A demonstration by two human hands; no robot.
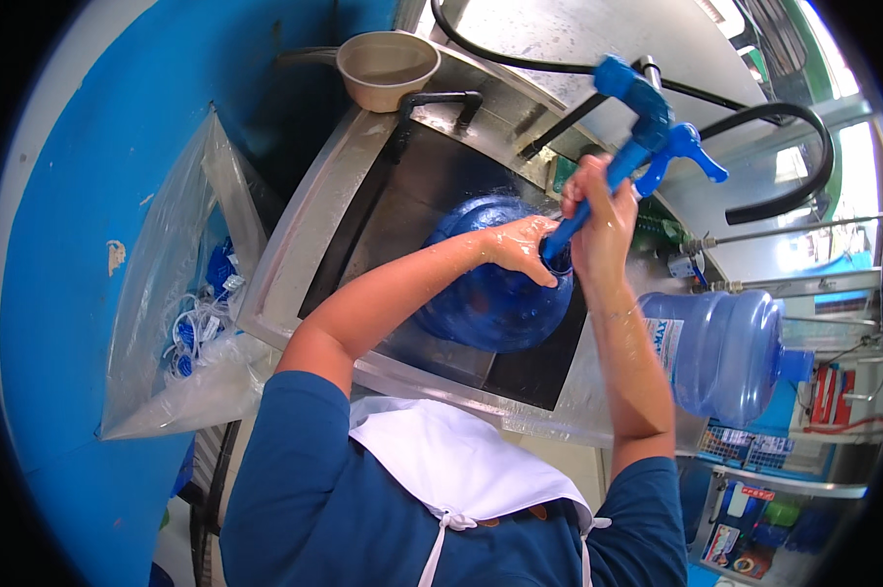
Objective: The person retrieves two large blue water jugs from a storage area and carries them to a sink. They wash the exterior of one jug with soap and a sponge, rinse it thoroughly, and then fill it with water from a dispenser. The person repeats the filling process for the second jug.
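A large round blue water jug (pixel 505 308) sits in the steel sink, its mouth tilted up to the right. Wet and curved around the jug's neck, my left hand (pixel 523 247) grips it beside the opening. My right hand (pixel 601 210) is closed around a blue pipe (pixel 625 166) with a bent elbow at its top. The pipe's lower end goes into the jug's mouth, and the jug's inside is hard to make out. Just right of my right hand is a blue lever handle (pixel 686 157).
A beige dipper (pixel 388 70) rests at the sink's far left corner. Black pipe (pixel 441 98) and a curved black hose (pixel 813 127) stand around the basin. Another clear blue jug (pixel 725 352) lies sideways at right. A plastic bag (pixel 158 342) with blue caps hangs at left.
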